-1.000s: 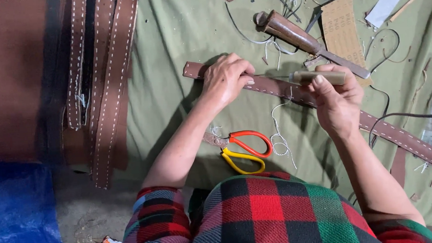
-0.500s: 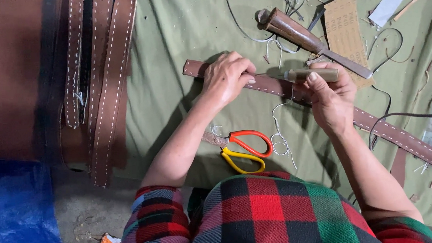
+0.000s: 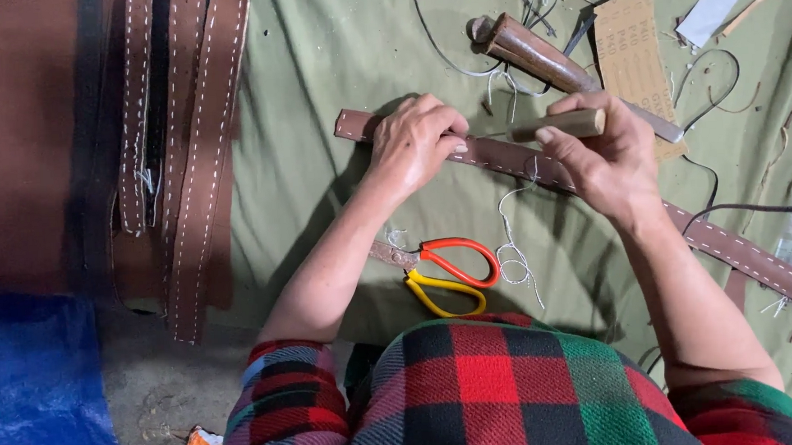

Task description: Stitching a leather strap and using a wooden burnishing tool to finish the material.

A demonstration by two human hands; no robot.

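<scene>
- Head view, the step in hand: a long brown leather strap (image 3: 583, 181) with white stitching lies slantwise across the green cloth (image 3: 315, 64). The left hand (image 3: 419, 144) presses down on the strap near its upper-left end, fingers curled over it; its grip pins the strap rather than lifts it.
- The right hand (image 3: 605, 153) is clenched around the wooden handle of an awl (image 3: 558, 125), whose thin metal tip points toward the left fingertips, just above the strap. This looks like piercing or stitching a hole; whether the tip already touches the leather is hard to tell.
- Next move, as a judgement: it calls for the tip to sit squarely on the stitch line while the left hand keeps the strap from sliding.
- Below the strap, toward the person, lie scissors (image 3: 448, 269) with one red and one yellow loop, and loose white thread (image 3: 515, 261) just beside them.
- Above the strap lies a brown rolled leather piece (image 3: 531, 48).
- Surface and room: well left of the strap, several stitched belts (image 3: 198, 152) lie side by side; a blue tarp (image 3: 34, 386) covers the bare floor nearby.
</scene>
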